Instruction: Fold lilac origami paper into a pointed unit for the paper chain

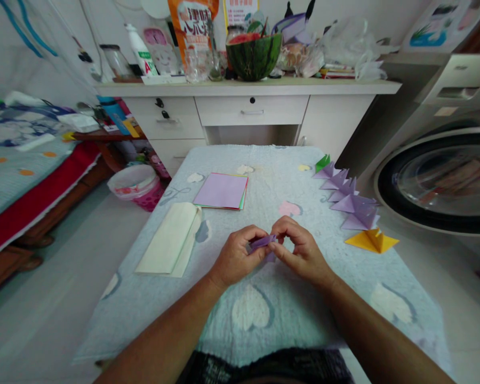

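Between my two hands is a small folded piece of purple paper, held just above the cloth-covered table. My left hand pinches its left part between thumb and fingers. My right hand grips the right end with thumb and forefinger. Much of the paper is hidden by the fingers. Beyond my left hand lies a stack of square coloured sheets, a purple one on top. On the right edge stand several folded purple paper cranes in a row, with a yellow paper crane nearest me and a green one farthest.
A folded pale-green paper lies on the table's left side. A white cabinet stands behind the table, with a cut watermelon on top. A washing machine is at the right, and a pink bin and a bed are at the left.
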The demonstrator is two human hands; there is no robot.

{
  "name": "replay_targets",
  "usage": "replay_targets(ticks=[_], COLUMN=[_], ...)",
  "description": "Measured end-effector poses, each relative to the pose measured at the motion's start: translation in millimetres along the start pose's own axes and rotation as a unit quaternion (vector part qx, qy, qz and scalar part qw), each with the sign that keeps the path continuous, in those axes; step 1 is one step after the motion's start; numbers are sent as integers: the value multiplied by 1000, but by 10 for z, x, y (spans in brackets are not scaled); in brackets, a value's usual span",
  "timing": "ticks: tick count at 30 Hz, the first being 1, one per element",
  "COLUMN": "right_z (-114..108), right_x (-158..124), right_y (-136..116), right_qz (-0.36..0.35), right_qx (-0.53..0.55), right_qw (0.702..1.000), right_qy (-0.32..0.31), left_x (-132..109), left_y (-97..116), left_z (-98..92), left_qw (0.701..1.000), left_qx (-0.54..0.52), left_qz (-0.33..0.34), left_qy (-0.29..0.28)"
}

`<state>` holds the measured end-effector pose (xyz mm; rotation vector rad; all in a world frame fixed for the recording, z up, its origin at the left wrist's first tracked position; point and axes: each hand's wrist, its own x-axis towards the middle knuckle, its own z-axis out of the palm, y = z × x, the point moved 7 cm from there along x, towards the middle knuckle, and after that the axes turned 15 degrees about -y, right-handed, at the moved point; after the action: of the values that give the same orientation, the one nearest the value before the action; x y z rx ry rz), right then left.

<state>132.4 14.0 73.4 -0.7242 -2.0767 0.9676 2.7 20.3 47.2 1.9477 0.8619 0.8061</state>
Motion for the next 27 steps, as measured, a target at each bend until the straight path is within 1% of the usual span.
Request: replay_targets(ticks=[13,16,20,24,27], right_z=[-24,-20,40,141,191], right_x=[-16,-17,-19,2,17], right_y=[8,47,184,276,321], right_qz=[-6,10,59,74,86], right_qx=[16,21,55,92,93], right_qw=[1000,1000,997,993,991], right_qy=[-2,2,-2,-30,-48], left_x=[1,-3,-20,-56,-63], left_y=[-6,-24,-80,-168,-173], left_z=[-2,-5,-25,-69,-69], left_qw=[1000,1000,998,992,992], left_qx=[10,0,-56,-95,-89], left_qz=[-14,-18,-18,-30,-24], left_qy=[-11,-5,28,83,85])
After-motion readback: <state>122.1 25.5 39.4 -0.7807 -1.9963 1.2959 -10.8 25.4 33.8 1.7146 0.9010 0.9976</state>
